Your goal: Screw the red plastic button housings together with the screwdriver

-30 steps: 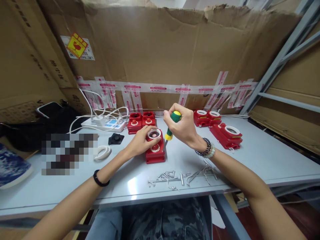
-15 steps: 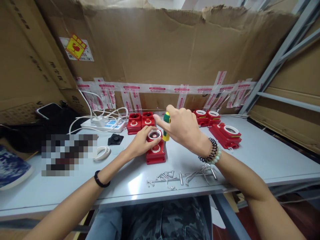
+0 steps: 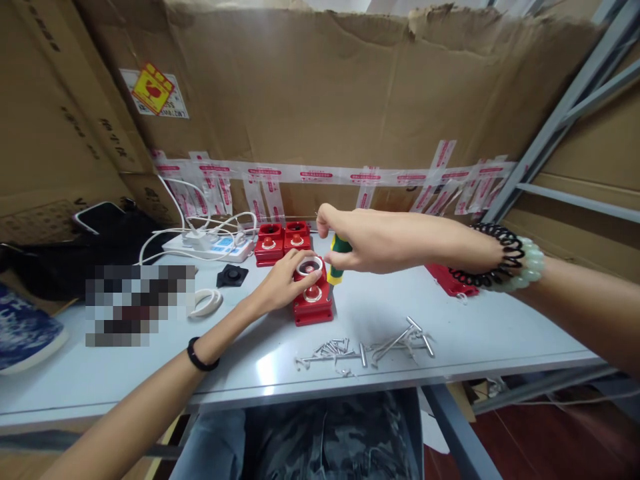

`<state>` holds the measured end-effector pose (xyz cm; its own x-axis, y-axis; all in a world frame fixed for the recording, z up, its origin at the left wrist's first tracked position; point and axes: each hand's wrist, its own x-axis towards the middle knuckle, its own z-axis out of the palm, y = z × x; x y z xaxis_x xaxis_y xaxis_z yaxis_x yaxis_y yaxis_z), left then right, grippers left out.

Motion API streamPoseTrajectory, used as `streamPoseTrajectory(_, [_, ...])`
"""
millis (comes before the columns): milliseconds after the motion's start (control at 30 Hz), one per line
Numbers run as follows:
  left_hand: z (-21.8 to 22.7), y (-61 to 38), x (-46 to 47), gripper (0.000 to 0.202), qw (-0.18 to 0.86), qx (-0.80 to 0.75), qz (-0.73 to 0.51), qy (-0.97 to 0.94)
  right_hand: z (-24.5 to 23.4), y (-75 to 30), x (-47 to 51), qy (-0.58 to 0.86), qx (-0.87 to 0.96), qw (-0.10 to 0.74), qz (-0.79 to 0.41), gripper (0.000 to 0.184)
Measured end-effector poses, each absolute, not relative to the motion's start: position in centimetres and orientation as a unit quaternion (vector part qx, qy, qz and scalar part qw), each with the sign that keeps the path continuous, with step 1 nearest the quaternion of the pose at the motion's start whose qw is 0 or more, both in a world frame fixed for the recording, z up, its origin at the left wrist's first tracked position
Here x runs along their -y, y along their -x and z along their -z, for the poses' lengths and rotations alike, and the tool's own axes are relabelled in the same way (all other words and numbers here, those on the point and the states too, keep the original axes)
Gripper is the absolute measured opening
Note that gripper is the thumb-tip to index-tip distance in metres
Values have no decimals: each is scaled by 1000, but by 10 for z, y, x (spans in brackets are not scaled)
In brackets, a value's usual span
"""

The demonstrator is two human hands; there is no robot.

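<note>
My left hand (image 3: 285, 281) is closed around the upper part of a red alarm box (image 3: 314, 312), pressing it on the table. The box has a white ring round a dark opening and a small red dome below it. My right hand (image 3: 373, 240) grips a screwdriver (image 3: 338, 257) with a green and yellow handle, tilted, its shaft pointing down at the box's right edge. The tip's exact contact is too small to make out. Nearer the table's front edge are loose screws (image 3: 334, 347) and T-shaped metal rods (image 3: 363, 356) with whitish strings.
Two more red boxes (image 3: 270, 245) stand behind my left hand; another red box (image 3: 453, 283) is partly hidden by my right forearm. To the left are a white power strip (image 3: 220, 248) with cables, a black square part (image 3: 232, 275) and a white ring (image 3: 206, 303). Cardboard (image 3: 320, 100) walls the back.
My right hand and wrist have turned, with the forearm swinging up and to the right, and the screwdriver leans more. My left hand and the red box stay almost in place.
</note>
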<state>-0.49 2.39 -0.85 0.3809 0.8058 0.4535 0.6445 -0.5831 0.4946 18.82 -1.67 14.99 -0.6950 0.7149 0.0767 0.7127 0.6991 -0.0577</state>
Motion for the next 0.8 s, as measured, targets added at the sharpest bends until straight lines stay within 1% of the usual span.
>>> streamPoseTrajectory(67, [9,5,-24,38,120,-443,-337,-822,-151,-187,20,399,916,38,3,27])
streamPoseTrajectory(133, [9,5,-24,38,120,-441,-336,-824,-149,-185,20,422,903,57,50,24])
streamPoseTrajectory(233, [8,5,-23,36,124,-434,-340,-825,-142,-184,14,458,878,86,107,32])
streamPoseTrajectory(267, [8,4,-23,35,126,-433,-342,-824,-141,-185,12,458,878,91,108,31])
streamPoseTrajectory(333, [8,4,-23,35,127,-433,-343,-824,-141,-186,8,425,896,95,89,23])
streamPoseTrajectory(433, [9,5,-24,36,125,-430,-348,-824,-146,-190,9,304,949,71,47,7])
streamPoseTrajectory(533, [10,5,-24,37,124,-432,-351,-821,-148,-191,11,226,973,42,34,3])
streamPoseTrajectory(600, [9,6,-24,37,127,-432,-345,-824,-145,-190,9,255,964,48,57,10])
streamPoseTrajectory(667, [8,5,-23,37,131,-430,-340,-826,-141,-188,5,313,943,74,85,18])
streamPoseTrajectory(700, [8,5,-23,37,133,-429,-339,-827,-139,-187,4,332,934,92,93,19])
streamPoseTrajectory(733, [7,5,-23,36,134,-428,-339,-827,-138,-186,3,336,931,107,91,16])
streamPoseTrajectory(800, [7,5,-23,35,131,-428,-343,-826,-140,-185,4,302,946,105,53,5])
